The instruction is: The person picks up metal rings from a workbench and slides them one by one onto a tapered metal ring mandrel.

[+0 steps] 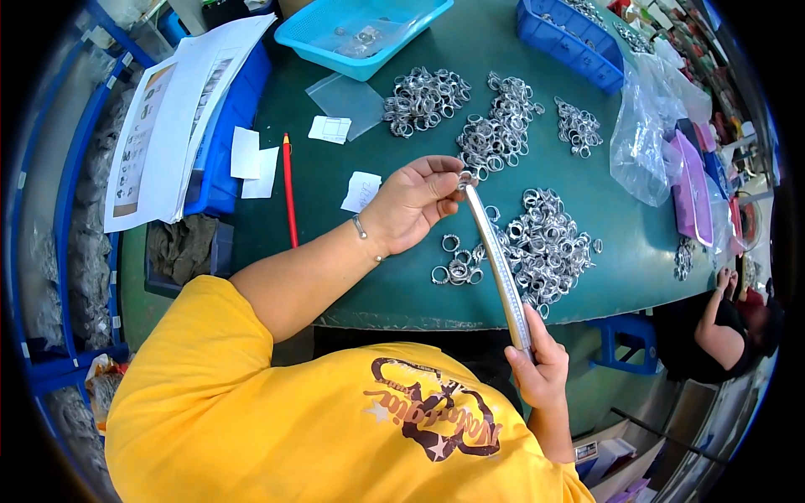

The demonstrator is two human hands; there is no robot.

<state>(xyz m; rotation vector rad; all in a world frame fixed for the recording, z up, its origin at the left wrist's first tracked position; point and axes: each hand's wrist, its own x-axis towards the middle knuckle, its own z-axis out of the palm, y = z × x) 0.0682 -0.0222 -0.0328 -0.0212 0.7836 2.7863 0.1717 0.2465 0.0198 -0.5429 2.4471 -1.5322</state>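
Note:
My right hand (543, 362) grips the lower end of a long, tapered ring mandrel (500, 267) with graduation marks along it. Its narrow tip points up and away from me. At that tip my left hand (412, 201) pinches a small silver-coloured ring (466, 178) between thumb and fingers; whether the ring sits around the tip or just beside it I cannot tell. Right of the mandrel lies a large pile of rings (555, 251), and a few loose rings (459, 264) are on its left. Another ring pile (501, 126) begins just beyond my left fingertips.
More ring piles (426, 101) lie farther back on the green table (335, 277). A turquoise basket (314, 49), a blue bin (579, 59) and a clear plastic bag (641, 138) stand around them. A red pencil (290, 189) and paper slips (360, 191) are at left. Another person (713, 335) sits at far right.

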